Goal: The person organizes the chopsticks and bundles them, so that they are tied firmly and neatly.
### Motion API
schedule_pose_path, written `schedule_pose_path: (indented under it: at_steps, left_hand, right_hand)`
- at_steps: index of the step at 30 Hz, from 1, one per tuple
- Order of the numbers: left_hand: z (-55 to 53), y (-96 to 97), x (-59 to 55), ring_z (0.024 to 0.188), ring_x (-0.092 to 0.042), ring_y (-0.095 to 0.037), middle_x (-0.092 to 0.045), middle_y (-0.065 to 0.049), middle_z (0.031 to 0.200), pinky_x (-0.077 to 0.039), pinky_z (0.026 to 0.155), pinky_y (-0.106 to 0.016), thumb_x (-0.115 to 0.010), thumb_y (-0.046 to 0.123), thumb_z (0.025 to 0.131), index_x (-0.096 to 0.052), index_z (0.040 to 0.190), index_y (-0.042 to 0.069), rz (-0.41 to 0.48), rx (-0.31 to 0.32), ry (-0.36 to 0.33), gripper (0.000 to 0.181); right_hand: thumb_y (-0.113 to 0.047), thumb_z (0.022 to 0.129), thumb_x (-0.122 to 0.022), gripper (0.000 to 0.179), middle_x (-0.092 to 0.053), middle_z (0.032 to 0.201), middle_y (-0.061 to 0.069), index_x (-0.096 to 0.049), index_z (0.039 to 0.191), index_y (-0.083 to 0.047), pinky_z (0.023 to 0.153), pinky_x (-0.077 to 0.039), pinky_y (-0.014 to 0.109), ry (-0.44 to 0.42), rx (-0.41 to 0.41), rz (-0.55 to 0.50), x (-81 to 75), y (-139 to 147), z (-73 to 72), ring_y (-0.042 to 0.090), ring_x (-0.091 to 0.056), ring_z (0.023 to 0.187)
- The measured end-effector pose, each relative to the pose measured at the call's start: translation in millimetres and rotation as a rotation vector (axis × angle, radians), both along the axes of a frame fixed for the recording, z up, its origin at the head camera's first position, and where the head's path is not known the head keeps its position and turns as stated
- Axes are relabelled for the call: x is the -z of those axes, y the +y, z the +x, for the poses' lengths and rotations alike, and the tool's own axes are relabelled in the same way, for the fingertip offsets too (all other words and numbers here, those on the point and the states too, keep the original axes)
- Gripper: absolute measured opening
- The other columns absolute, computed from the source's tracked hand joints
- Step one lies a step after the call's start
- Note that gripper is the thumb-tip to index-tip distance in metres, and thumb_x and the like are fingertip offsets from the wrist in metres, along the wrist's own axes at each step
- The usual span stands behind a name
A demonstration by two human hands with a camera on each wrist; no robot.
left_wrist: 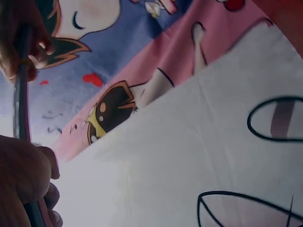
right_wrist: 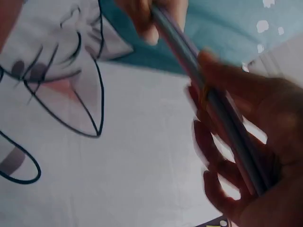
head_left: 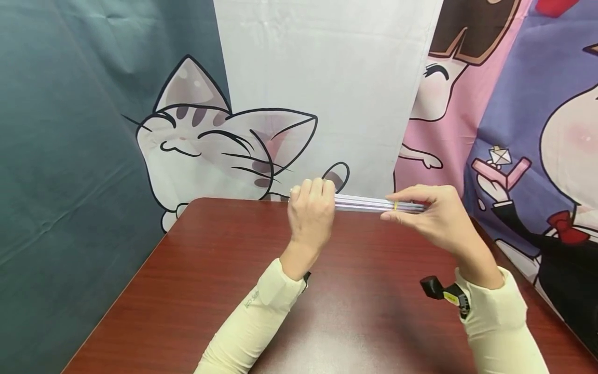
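Note:
A bundle of long thin sticks (head_left: 359,203), pale white to lilac, is held level above the far part of the table. My left hand (head_left: 312,213) grips it in a fist at its left end. Toward the other end, my right hand (head_left: 432,213) pinches the bundle between thumb and fingers. A thin yellow rubber band (head_left: 395,205) encircles the sticks at the right fingertips. In the right wrist view the bundle (right_wrist: 184,52) slants across the right palm, somewhat blurred. What the sticks are exactly I cannot tell; the left fist hides their left end.
Below the hands spreads a reddish-brown wooden table (head_left: 224,291). Cartoon-printed cloths hang around it, with a grey cat (head_left: 187,150) at the back and cartoon figures on the right. A small black camera (head_left: 432,287) is strapped at the right wrist.

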State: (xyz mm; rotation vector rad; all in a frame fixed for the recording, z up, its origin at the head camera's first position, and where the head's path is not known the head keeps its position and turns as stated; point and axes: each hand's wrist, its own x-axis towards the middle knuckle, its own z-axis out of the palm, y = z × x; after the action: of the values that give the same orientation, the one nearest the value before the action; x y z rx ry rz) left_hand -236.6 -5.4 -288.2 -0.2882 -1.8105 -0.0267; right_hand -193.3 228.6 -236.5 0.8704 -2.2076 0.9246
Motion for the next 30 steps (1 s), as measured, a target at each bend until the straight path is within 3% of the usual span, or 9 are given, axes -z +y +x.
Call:
schedule_pose_path:
  at_steps: [3, 7, 13, 18, 23, 30]
  left_hand:
    - [1.1, 0.0, 1.3, 0.067, -0.049, -0.02, -0.048, -0.001, 0.068, -0.034, 0.064, -0.031, -0.054, 0.005, 0.09, -0.052, 0.072, 0.014, 0.005, 0.003, -0.015, 0.02]
    - [0.1, -2.0, 1.9, 0.068, -0.05, -0.02, -0.049, -0.002, 0.069, -0.035, 0.065, -0.032, -0.053, 0.004, 0.091, -0.053, 0.073, 0.014, 0.013, -0.006, -0.042, 0.02]
    - [1.1, 2.1, 3.9, 0.068, -0.05, -0.02, -0.049, -0.002, 0.07, -0.035, 0.064, -0.031, -0.053, 0.003, 0.089, -0.054, 0.074, 0.014, -0.003, -0.013, -0.032, 0.019]
    - [4.8, 7.7, 6.6, 0.069, -0.05, -0.019, -0.05, -0.001, 0.07, -0.035, 0.065, -0.031, -0.054, 0.004, 0.089, -0.053, 0.074, 0.015, -0.022, -0.014, -0.048, 0.018]
    - [3.9, 6.3, 7.3, 0.07, -0.051, -0.019, -0.051, -0.001, 0.07, -0.036, 0.067, -0.031, -0.056, 0.004, 0.088, -0.054, 0.075, 0.015, 0.003, -0.022, -0.071, 0.017]
    - [5.2, 8.5, 6.6, 0.07, -0.05, -0.019, -0.049, -0.001, 0.07, -0.035, 0.067, -0.031, -0.057, 0.003, 0.086, -0.053, 0.074, 0.015, 0.01, -0.038, -0.061, 0.017]
  right_hand:
    - [-0.001, 0.059, -0.093, 0.041, -0.072, 0.081, -0.003, -0.079, 0.097, -0.011, 0.059, -0.046, 0.013, 0.025, 0.037, 0.006, -1.0, 0, 3.1, 0.001, -0.061, 0.068]
    - [0.011, 0.058, -0.089, 0.041, -0.073, 0.087, 0.003, -0.079, 0.092, -0.009, 0.064, -0.046, 0.011, 0.05, 0.014, -0.017, -3.5, 10, 5.3, 0.002, -0.064, 0.076]
    - [0.001, 0.061, -0.09, 0.029, -0.073, 0.079, -0.004, -0.079, 0.086, -0.011, 0.062, -0.045, 0.01, 0.125, 0.014, 0.124, -4.8, -6, -0.9, -0.001, -0.061, 0.068]
    - [-0.006, 0.062, -0.092, 0.031, -0.071, 0.074, -0.005, -0.079, 0.089, -0.009, 0.056, -0.044, 0.014, 0.085, 0.018, 0.154, -4.5, -19, -0.1, 0.002, -0.057, 0.059]
    - [-0.003, 0.064, -0.09, 0.031, -0.071, 0.075, -0.009, -0.079, 0.09, -0.014, 0.055, -0.043, 0.014, 0.033, 0.022, 0.131, -10.1, -8, 3.0, 0.002, -0.057, 0.059]
    - [-0.001, 0.067, -0.087, 0.024, -0.067, 0.071, -0.011, -0.076, 0.083, -0.014, 0.056, -0.042, 0.015, 0.092, 0.024, 0.179, -7.4, -17, 1.3, 0.005, -0.055, 0.058]
